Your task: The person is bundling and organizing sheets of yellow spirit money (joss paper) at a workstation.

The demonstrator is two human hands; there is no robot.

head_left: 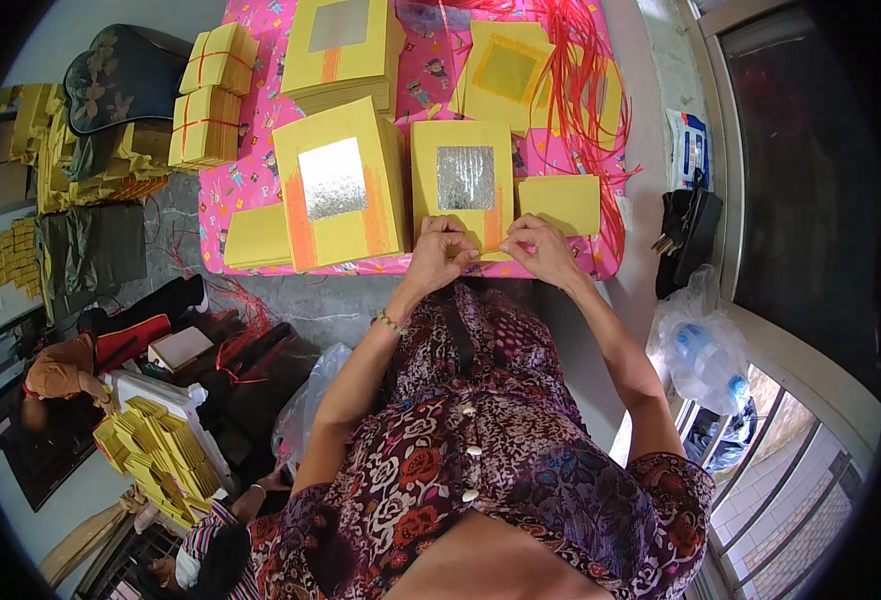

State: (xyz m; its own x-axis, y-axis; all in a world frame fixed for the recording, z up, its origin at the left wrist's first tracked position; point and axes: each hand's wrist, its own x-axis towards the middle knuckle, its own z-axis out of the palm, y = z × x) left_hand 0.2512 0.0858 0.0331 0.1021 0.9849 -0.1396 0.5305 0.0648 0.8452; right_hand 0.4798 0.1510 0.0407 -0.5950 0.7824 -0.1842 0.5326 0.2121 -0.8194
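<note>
Two bare hands working one joss-paper stack (439, 140), which is sitting at the table's near edge, right of centre. Left hand (443, 250) is pinching the stack's near edge, thumb against fingertips; right hand (541, 250) is doing the same just beside it, a narrow gap showing between them. Can't tell how many sheets they're gripping.

Labels: pink table cover (246, 200) is showing cartoon figures and scattered letters. Blue-and-white packet (689, 150) beyond the table's right edge is carrying print, too small to read. Worked stack is displaying one silver square and an orange streak.

Counts: two more silver-square stacks are standing on the table, one larger stack (381, 165) just left of the hands, one rear stack (366, 65) at the far edge. Two low plain stacks are lying near the front: left one (258, 238), right one (571, 205). Two string-tied bundles (206, 125) are sitting at the left edge. Red strings (573, 90) are trailing over loose sheets (491, 70) toward the far right corner.
</note>
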